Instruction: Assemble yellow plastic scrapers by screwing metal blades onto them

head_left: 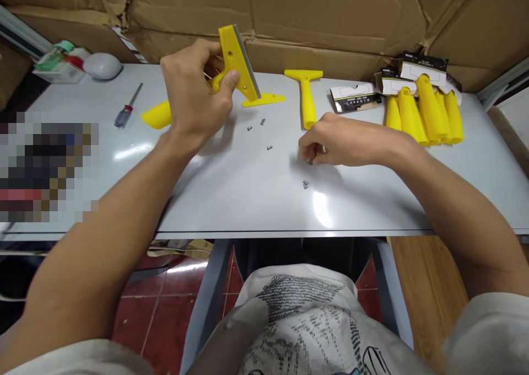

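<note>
My left hand (198,88) is closed around a yellow scraper (235,60), raised above the table. Its head is tilted, with a grey blade along one edge and small screw holes. A rounded yellow handle end (157,115) shows left of my wrist, in line with this scraper. Behind the head lies a flat yellow piece (266,99), partly covered. My right hand (324,143) is low over the table, thumb and fingers pinched at a small screw (309,163). Other loose screws (305,185) lie just in front of it, and several more (269,148) to its left.
Another yellow scraper (306,94) lies behind my right hand. Several yellow handles (425,113) are piled at the right beside black-and-white packaging (355,97). A screwdriver (127,110) lies at left, near a white rounded object (102,66). Cardboard (309,16) stands along the back.
</note>
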Available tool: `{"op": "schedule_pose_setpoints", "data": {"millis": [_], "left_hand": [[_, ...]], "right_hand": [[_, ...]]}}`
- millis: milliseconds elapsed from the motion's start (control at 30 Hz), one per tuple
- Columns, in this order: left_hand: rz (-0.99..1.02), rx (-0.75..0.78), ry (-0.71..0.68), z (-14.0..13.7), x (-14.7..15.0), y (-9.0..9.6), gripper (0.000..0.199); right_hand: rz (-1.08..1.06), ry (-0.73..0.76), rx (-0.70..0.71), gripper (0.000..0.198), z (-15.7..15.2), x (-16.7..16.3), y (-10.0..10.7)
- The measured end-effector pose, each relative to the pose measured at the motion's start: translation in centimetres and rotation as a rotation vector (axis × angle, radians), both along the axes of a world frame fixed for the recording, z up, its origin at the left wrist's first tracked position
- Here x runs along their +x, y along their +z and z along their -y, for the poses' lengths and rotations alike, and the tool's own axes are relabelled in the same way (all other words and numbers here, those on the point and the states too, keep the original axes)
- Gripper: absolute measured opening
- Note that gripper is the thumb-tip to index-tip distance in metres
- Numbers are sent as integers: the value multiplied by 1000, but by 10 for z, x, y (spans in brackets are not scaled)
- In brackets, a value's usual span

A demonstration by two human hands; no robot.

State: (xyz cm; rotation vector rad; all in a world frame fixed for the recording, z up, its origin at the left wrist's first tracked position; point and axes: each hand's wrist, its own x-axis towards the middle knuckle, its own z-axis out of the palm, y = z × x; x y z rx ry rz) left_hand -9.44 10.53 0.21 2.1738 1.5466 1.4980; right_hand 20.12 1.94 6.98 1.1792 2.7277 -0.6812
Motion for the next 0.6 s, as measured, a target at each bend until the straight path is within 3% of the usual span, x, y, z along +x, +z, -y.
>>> {"op": "schedule_pose_setpoints", "data": {"millis": [367, 600], "left_hand": [[-6, 37, -36, -6, -4, -2, 55], [-15, 26, -19, -9, -4, -4, 66]], "right_hand": [[29, 9, 84, 24, 2, -7, -16], [-68, 42, 158, 25, 1, -13, -26]]}}
